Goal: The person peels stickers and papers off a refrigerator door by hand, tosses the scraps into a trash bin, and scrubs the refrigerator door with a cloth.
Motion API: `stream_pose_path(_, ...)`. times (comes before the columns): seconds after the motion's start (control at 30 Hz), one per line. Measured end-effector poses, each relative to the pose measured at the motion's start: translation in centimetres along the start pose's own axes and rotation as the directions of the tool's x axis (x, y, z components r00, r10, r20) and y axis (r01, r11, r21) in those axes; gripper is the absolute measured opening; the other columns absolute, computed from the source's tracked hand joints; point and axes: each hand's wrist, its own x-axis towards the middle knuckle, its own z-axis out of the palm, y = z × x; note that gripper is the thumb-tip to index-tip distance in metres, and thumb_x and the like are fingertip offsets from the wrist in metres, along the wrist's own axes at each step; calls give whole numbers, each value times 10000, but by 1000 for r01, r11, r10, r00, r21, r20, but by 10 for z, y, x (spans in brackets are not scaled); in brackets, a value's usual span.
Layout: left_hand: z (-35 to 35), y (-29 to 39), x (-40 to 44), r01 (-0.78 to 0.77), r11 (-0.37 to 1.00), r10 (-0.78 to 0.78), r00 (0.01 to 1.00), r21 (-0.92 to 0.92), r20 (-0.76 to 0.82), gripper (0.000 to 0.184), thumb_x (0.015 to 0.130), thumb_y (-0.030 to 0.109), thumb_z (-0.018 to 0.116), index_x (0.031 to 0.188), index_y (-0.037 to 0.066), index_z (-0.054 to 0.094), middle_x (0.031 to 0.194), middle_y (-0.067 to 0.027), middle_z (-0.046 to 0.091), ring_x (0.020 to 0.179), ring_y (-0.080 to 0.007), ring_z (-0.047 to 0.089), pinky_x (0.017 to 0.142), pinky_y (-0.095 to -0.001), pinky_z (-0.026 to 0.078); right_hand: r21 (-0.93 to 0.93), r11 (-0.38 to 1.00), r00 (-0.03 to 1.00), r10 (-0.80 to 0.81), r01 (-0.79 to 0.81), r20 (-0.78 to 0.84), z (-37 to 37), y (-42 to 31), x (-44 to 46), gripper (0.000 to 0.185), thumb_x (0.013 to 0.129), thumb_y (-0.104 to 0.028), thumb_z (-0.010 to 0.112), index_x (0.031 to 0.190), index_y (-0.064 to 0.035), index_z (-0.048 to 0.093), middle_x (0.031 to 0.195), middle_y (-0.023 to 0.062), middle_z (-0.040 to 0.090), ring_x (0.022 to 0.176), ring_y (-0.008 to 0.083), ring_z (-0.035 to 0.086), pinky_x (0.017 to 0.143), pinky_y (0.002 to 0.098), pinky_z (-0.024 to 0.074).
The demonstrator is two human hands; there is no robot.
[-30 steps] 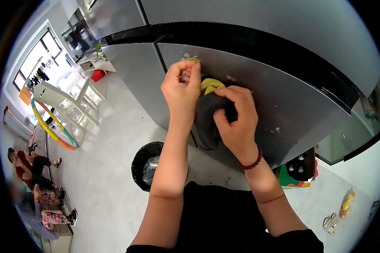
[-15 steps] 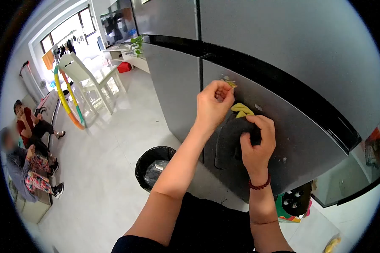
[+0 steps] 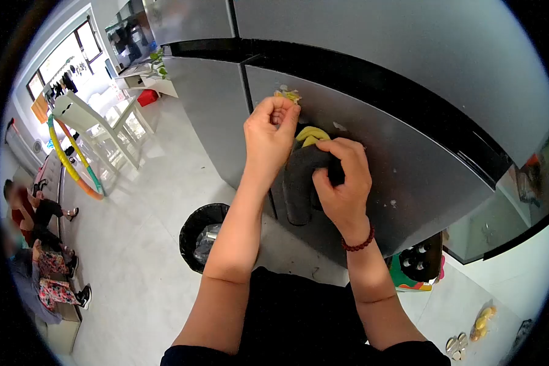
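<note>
My left hand is closed in a pinch at a small, torn yellowish sticker on the grey refrigerator door. Its fingertips meet the sticker's lower edge. Below and to the right, my right hand grips a dark grey cloth between thumb and fingers, against the door. A folded yellow part shows at the top of the cloth. Whitish residue marks the door above my right hand.
A black-lined bin stands on the floor left of my arms. Two seated people are at far left, near a white chair and a colourful hoop. A crate of bottles sits at right, with a yellow bag beyond.
The camera view has shifted, so the refrigerator and both hands appear farther left. My left hand remains pinched at the sticker, and my right hand still holds the cloth against the door.
</note>
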Motion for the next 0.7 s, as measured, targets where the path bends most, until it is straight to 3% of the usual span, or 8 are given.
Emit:
stream_pose_path(0.1,-4,0,2,13,1000,-13,999,-12,29,63,900,55,654,902,12,608,797,36,594,703,-28,506,643,-177,426,-1,1000,1000,-1,1,3,-2,0,1,359,700,52,615,1044,-51,632,1014,139,602,928,311,613,810,363,504)
stream_pose_path(0.23,-10,-8,0,127,971,-122,992,-201,36,56,916,56,627,946,26,590,847,21,596,750,-45,528,681,-185,438,4,1000,1000,-2,2,8,-2,0,1,363,696,54,611,1043,-51,630,1015,138,601,925,311,614,810,364,506)
stream_pose_path(0.33,-11,-12,-2,109,965,-111,994,-237,5,66,912,37,624,970,27,593,862,12,602,778,-48,545,691,-190,448,10,1000,1000,-14,14,6,-1,2,1,363,695,55,607,1041,-50,630,1017,138,600,922,311,614,808,364,507)
stream_pose_path(0.43,-6,-3,1,27,984,-40,997,-175,-73,82,896,38,650,966,26,609,867,3,615,786,-45,552,696,-188,449,3,1000,1000,-25,25,12,-1,3,1,363,695,57,604,1042,-45,628,1016,140,598,919,312,614,803,363,508)
stream_pose_path(0.7,-1,1,13,109,982,-114,993,-156,-23,98,849,49,705,905,16,630,777,30,617,667,-19,525,624,-166,439,7,999,999,-32,32,4,-1,5,-1,363,688,60,606,1038,-35,629,1008,146,597,909,317,616,801,366,509)
